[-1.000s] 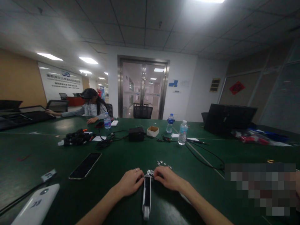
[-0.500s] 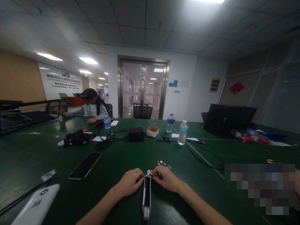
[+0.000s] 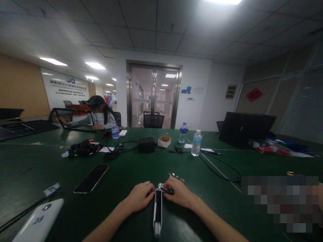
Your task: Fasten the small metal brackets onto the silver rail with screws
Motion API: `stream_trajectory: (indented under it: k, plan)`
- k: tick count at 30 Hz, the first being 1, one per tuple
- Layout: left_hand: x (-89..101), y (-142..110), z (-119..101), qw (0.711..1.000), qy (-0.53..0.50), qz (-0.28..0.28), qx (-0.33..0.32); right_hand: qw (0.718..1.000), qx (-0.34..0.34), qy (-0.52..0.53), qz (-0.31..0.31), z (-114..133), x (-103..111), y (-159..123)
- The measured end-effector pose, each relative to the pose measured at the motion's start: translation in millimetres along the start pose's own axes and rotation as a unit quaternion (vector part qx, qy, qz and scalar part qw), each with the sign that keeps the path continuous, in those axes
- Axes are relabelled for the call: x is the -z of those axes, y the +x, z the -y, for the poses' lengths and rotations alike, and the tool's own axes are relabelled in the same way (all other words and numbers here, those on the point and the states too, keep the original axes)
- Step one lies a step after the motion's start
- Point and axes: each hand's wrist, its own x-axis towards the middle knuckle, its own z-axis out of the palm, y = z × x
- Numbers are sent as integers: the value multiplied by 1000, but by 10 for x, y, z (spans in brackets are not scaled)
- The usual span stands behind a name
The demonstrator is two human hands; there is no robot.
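Observation:
A long, narrow white device (image 3: 158, 210) with a dark inset face lies on the green table, pointing away from me. My left hand (image 3: 141, 195) is closed beside its far end on the left, fingertips at the edge; what they pinch is too small to make out. On the other side, my right hand (image 3: 179, 192) is closed with a small dark piece (image 3: 170, 191) showing between thumb and fingers. Small silvery parts (image 3: 160, 185) sit at the device's far tip, between both hands. Several small metal rings or nuts (image 3: 177, 177) lie just beyond my right hand.
A black phone (image 3: 91, 179) and a white device (image 3: 39, 222) lie to the left. Farther back are a black box (image 3: 146, 145), a small open carton (image 3: 164, 142), water bottles (image 3: 196, 144) and cables (image 3: 219, 169). Across the table a person (image 3: 99, 114) holds a dark frame (image 3: 75, 128).
A small dark piece now shows in my right hand's fingers. My left hand and the device stay in place. The person across the table has moved the dark frame to the right, in both hands.

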Motion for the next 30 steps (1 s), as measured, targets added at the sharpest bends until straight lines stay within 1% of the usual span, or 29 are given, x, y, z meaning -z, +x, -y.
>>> stream_trajectory:
  k: [5,9,12,20,24,30]
  plan:
    - [7,-1,-8,1000,-3,3,3,1000,-1,-5,0,48,19,2]
    - [7,-1,-9,1000,-6,10,7,1000,8,-6,-4,23,-17,5]
    - [-1,-3,-2,1000,-10,4,5,1000,13,-9,-8,3,-34,7]
    - [-28,13,26,1000,-3,-1,-1,1000,2,-11,-7,56,19,5]
    - [-31,16,29,1000,5,-6,-12,1000,0,-5,-7,40,-3,8]
    - [-26,11,28,1000,-3,-4,-7,1000,-2,-4,-3,49,-37,10]
